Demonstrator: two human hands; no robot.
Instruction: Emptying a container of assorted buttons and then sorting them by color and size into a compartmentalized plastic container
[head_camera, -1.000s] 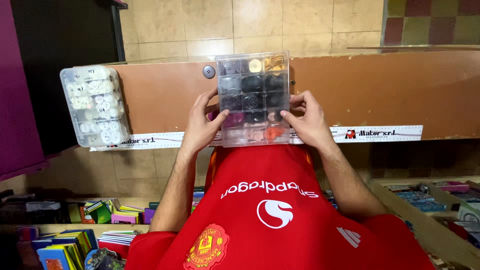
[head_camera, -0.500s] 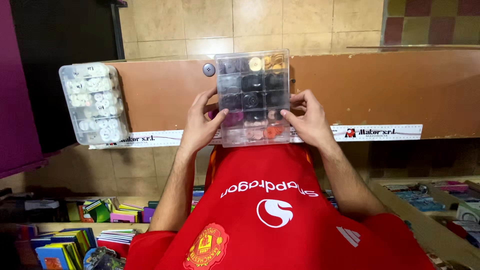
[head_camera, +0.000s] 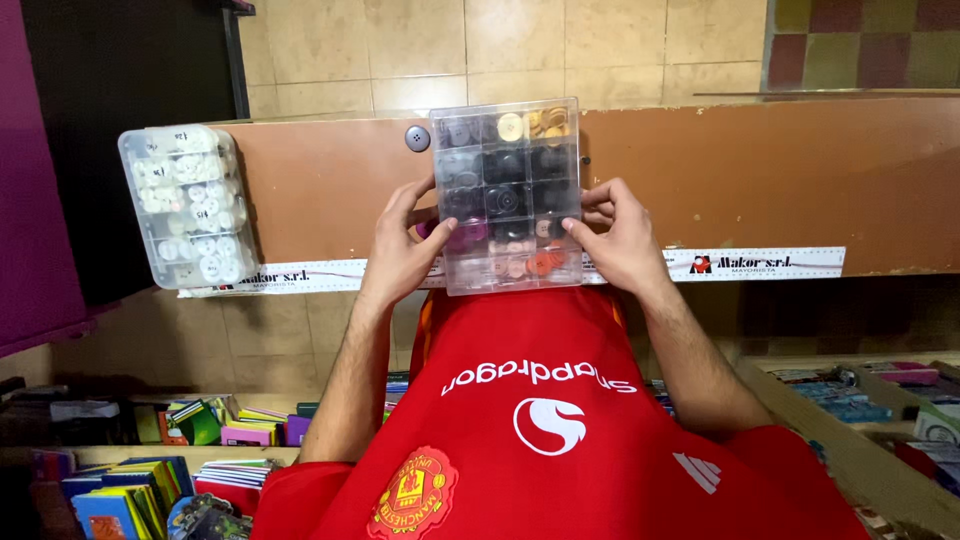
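Observation:
A clear plastic compartment box of buttons lies on the brown counter, holding dark, tan, purple and orange buttons. My left hand grips its left edge and my right hand grips its right edge. One loose dark button lies on the counter just left of the box's far corner.
A second clear box of white buttons sits at the counter's left end. A white ruler strip runs along the counter's near edge. Below are shelves of coloured packets on the left and boxes on the right.

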